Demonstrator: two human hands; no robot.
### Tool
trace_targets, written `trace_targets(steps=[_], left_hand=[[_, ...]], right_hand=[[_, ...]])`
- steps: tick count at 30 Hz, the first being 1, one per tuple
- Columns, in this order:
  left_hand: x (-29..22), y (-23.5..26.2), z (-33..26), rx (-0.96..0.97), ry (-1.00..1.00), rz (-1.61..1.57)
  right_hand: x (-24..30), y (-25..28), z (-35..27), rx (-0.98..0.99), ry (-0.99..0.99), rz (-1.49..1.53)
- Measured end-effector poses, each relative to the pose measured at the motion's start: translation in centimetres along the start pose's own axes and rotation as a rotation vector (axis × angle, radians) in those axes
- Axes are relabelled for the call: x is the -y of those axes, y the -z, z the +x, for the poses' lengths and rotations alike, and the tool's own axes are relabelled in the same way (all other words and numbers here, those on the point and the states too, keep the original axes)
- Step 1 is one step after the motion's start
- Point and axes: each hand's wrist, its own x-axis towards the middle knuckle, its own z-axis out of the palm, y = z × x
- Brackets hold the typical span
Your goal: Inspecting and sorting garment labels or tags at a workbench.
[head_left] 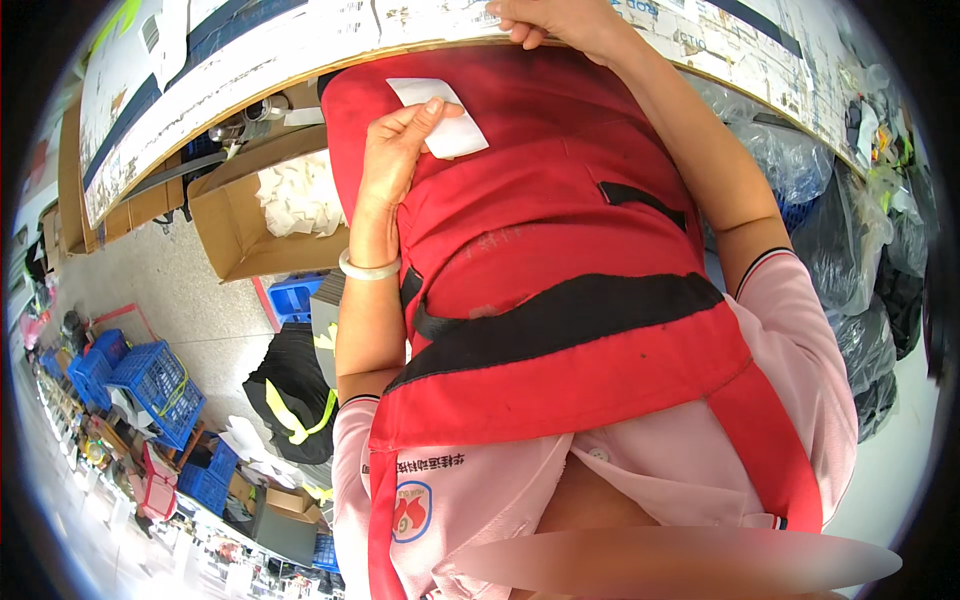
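Note:
A white paper slip is pinched between the thumb and fingers of my left hand, over the lap of my red apron. A pale bangle rings that wrist. My right hand rests at the near edge of the worktable, fingers bent together in a pinch. Its upper part meets the top of the picture, and whatever those fingers hold is hidden. The tabletop is white and scuffed, crossed by dark bands.
Below the table at left, an open cardboard box contains crumpled white paper scraps. Farther left are blue plastic crates and a black cloth item with a yellow-green strip. Clear and dark plastic bags crowd the right side.

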Motion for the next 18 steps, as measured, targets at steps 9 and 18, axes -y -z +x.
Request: trace_targets(steps=[9,18], left_hand=[[-0.01,-0.08,0.09,0.009,0.005,-0.001],[0.03,-0.03,-0.04,0.002,-0.002,-0.001]], right_hand=[[-0.16,0.03,0.07,-0.003,0.014,-0.024],[0.03,-0.11,-0.12,0.003,0.037,-0.048]])
